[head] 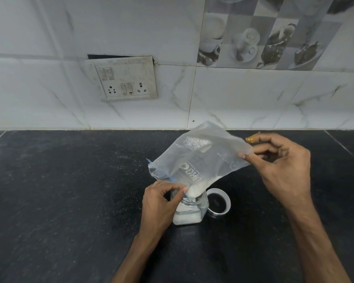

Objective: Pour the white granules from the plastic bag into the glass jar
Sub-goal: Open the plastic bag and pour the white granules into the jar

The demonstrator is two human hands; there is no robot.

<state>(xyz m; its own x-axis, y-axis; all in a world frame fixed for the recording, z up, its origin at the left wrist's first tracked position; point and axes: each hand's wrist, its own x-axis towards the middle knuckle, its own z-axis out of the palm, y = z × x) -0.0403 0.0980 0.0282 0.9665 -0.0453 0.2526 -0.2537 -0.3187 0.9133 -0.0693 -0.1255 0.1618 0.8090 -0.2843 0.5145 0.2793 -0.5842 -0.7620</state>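
Note:
A clear plastic bag (200, 158) hangs tilted over the glass jar (189, 213), its lowest corner in the jar's mouth. White granules (194, 190) sit bunched in that corner, and a white layer covers the jar's bottom. My left hand (161, 203) pinches the bag's lower edge with the blue strip, right at the jar's rim. My right hand (282, 170) holds the bag's upper right corner raised above the counter, with a small brown piece (251, 138) sticking out from the fingers.
The jar's lid (219, 202) lies open side up on the black stone counter (70, 190), touching the jar's right side. A tiled wall with a switch-and-socket plate (125, 79) rises behind the counter.

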